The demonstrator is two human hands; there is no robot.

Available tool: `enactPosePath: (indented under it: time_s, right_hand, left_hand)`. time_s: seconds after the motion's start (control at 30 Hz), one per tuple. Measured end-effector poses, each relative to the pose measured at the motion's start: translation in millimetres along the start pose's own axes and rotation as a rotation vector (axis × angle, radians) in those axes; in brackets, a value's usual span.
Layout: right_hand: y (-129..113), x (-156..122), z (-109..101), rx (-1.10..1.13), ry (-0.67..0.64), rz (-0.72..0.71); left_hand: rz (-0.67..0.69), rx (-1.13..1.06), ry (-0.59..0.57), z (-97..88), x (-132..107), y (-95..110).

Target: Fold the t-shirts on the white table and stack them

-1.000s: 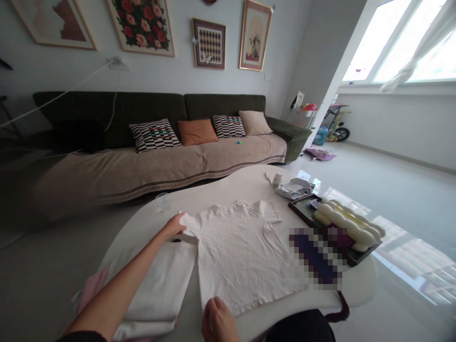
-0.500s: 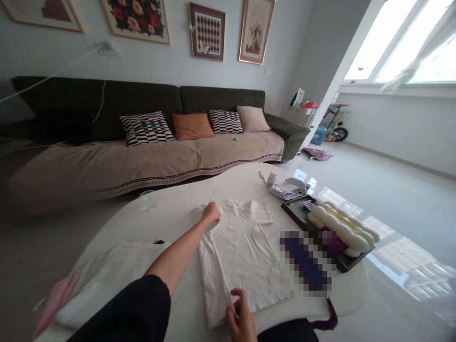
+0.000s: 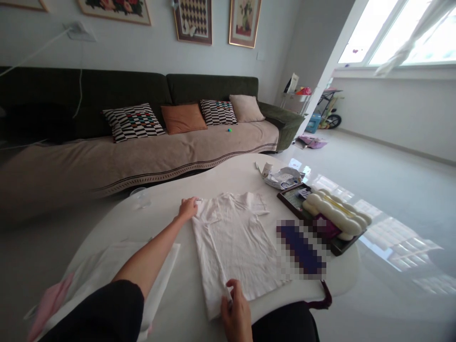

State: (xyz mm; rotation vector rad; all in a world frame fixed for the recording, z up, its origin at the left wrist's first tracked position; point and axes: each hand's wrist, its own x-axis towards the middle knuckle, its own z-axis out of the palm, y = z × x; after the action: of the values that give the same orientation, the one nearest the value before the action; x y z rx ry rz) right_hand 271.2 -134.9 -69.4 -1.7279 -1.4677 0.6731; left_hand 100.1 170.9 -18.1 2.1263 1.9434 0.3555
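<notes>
A white T-shirt [image 3: 242,247] lies spread on the white table, with its left side folded inward along a long crease. My left hand [image 3: 188,208] is at the shirt's far left corner, by the sleeve, fingers closed on the cloth edge. Near the hem, my right hand [image 3: 236,308] has its curled fingers and thumb around the fabric at the fold's near end. Left of my forearm lies a pile of white cloth [image 3: 107,261], with a pink piece [image 3: 52,304] at its edge.
On the rounded table [image 3: 228,171], a clear cup [image 3: 141,198] stands at the far left. To the right are a crumpled plastic package [image 3: 285,178], a dark tray [image 3: 290,199] holding a cream puffy object [image 3: 337,213], and a blurred-out dark item [image 3: 302,249]. A sofa [image 3: 178,149] stands behind.
My left hand has moved left from the shirt's upper part to its far left corner, and the sleeve area lies differently. My right hand stays by the hem. The view has shifted slightly.
</notes>
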Motion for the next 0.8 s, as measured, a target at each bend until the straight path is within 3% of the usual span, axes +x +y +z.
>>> enactPosePath:
  time_s: [0.13, 0.27, 0.33, 0.4, 0.5, 0.57, 0.7, 0.8]
  right_hand:
    - [3.0, -4.8, 6.1, -0.099, 0.048, -0.025]
    - [0.4, -11.0, 12.3, -0.306, 0.13, -0.013]
    - [-6.3, -9.4, 15.4, -0.408, 0.159, -0.087]
    - [-15.0, -4.0, 18.4, -0.448, 0.11, -0.229]
    - [-23.4, 4.3, 24.0, -0.479, -0.063, -0.384]
    - [-22.6, 4.3, 30.5, -0.524, -0.115, -0.371]
    - [-14.6, -7.7, 48.0, -0.596, -0.084, -0.302]
    - [-13.0, -12.4, 54.0, -0.613, -0.089, -0.285]
  left_hand:
    - [-0.045, 0.089, -0.077, 0.7, 0.7, -22.1]
    - [-0.066, 0.153, -0.088, 0.9, -1.9, -22.1]
    - [-0.075, 0.185, -0.077, 0.4, -4.3, -18.6]
    - [-0.077, 0.214, -0.065, 0.2, -6.7, -15.7]
    - [-0.067, 0.243, -0.064, -0.6, -9.0, -16.0]
    - [-0.061, 0.255, -0.065, -2.3, -9.6, -19.3]
    - [-0.061, 0.272, -0.021, -7.2, -12.7, -24.3]
    - [-0.042, 0.264, 0.054, -4.0, -20.0, -17.0]
